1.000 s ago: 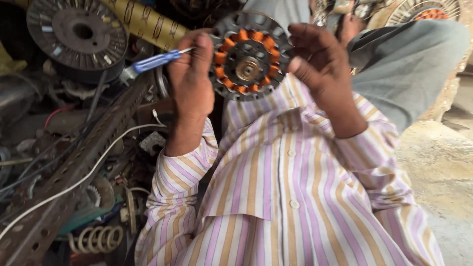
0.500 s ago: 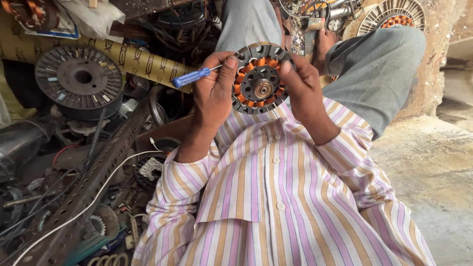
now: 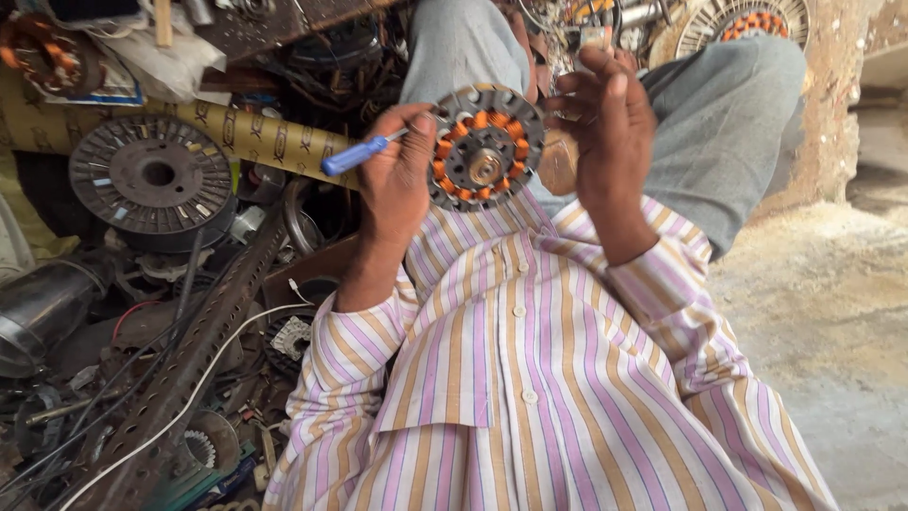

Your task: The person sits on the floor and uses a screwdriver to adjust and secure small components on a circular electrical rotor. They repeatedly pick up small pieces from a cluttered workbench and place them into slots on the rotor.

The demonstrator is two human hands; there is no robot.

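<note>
Head view is showing the left hand (image 3: 395,185) gripping a blue-handled screwdriver (image 3: 355,156) and steadying the wound stator (image 3: 484,147) above the lap, while the right hand (image 3: 610,118) is cupping its rim; it looks heavy and rigid, its copper windings delicate, best held by the rim.

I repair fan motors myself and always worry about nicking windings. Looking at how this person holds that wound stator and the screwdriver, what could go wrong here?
1. The blue-handled screwdriver in the left hand points at the orange coils on the stator; a slip might scrape the windings.
2. The stator is held in the air between the left hand and the right hand, above the lap; it could drop into the scrap metal beside the person.
</note>
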